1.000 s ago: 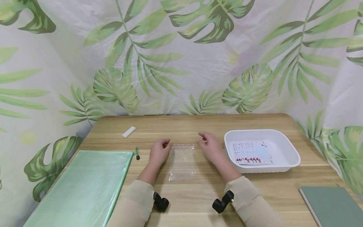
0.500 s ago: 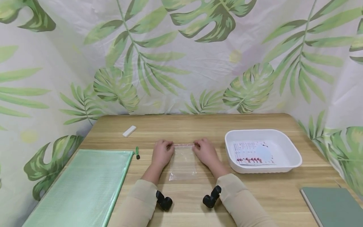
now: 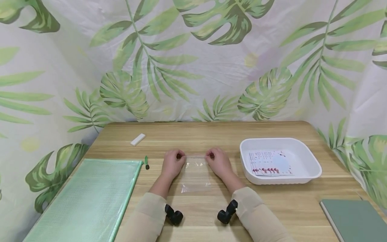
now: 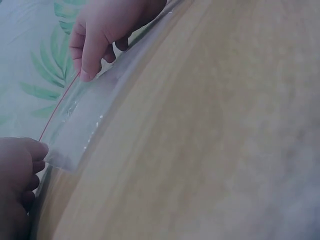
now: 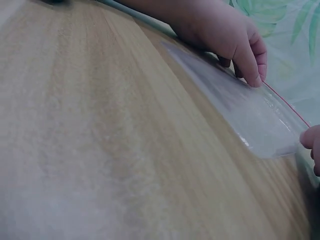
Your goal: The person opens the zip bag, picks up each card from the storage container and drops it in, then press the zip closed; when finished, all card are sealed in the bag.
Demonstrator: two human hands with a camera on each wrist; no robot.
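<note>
Wears beige sleeves (image 3: 145,213) over the near part of the tabletop (image 3: 196,232), with a small black device (image 3: 175,216) at each cuff. Has a grey-green book (image 3: 356,218) lying flat at the near right and a pale green mesh pouch (image 3: 84,198) flat along the left. Holds a clear plastic bag (image 3: 195,176) in the middle, with the bottom edge toward the near side. Pinches the left end of the red-lined top edge with the left hand (image 3: 173,164), with fingers curled in to meet the thumb, and the right end likewise with the right hand (image 3: 218,164). Has a white tray (image 3: 281,181) to the right, with overlapping printed cards (image 3: 270,163) inside, and a green cord (image 3: 146,160) with a black end just beside the pouch's far right corner. Farther off, has a white block (image 3: 137,139) lying slantwise and, behind the far edge, a leaf-patterned curtain (image 3: 217,74).
</note>
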